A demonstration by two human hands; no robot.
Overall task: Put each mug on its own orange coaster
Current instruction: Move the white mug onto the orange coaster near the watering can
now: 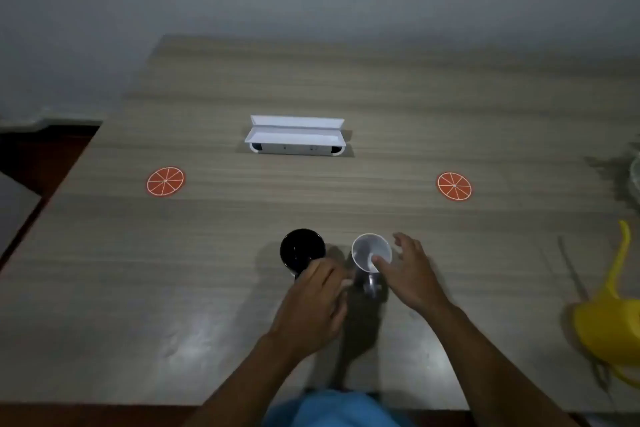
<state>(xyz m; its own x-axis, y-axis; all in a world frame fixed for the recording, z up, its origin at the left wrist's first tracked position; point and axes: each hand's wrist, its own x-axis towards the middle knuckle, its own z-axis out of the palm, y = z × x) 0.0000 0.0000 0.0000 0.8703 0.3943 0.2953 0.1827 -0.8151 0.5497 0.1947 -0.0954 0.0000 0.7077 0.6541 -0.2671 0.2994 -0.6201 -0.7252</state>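
fingers [322, 274] of the left hand [311, 308] curl against the near side of the black mug [302, 249], apparently reaching its handle; whether they have closed on it i cannot tell. right hand [408, 274] is spread open beside the grey mug [371, 253], one fingertip on its rim, nothing gripped. grey mug's handle points toward the person, between the two hands.

both mugs stand upright, near each other, at the near middle of the tabletop [381, 97]. left orange coaster [165, 181] and right orange coaster [454, 186] lie bare, well apart, each on the side of the nearer mug; likely one hand per mug.

black mug: glossy, round. grey mug: pale, tapering inside. coasters: flat discs with white citrus-slice lines. tabletop: wood-grain laminate, slight sheen.
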